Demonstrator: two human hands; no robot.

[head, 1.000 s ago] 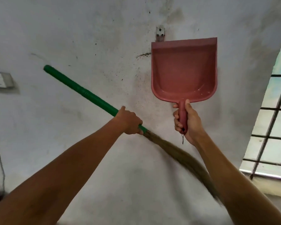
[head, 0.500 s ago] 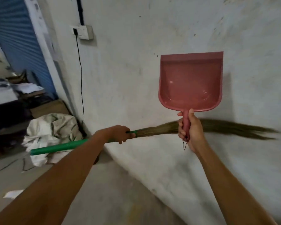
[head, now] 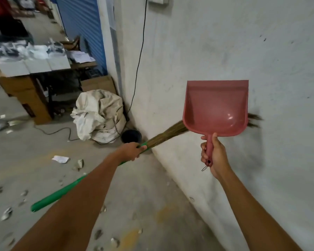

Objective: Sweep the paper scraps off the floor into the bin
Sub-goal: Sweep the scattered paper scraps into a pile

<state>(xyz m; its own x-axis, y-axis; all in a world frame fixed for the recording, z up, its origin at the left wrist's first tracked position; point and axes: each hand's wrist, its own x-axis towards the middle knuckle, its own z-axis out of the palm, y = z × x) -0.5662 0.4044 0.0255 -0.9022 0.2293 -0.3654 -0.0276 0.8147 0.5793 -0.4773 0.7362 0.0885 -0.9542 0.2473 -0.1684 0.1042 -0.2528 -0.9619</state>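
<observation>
Fingers of my left hand (head: 132, 151) grip the broom (head: 62, 192); my right hand (head: 213, 156) grips the dustpan (head: 216, 107) handle. Scraps (head: 61, 159) lie near left, a bin (head: 131, 136) farther off.

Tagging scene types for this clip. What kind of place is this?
Probably a workshop or storeroom, not a home: bare concrete floor littered with paper scraps, a blue roller shutter, a table stacked with papers above cardboard boxes, and a stuffed white sack by the wall.
</observation>
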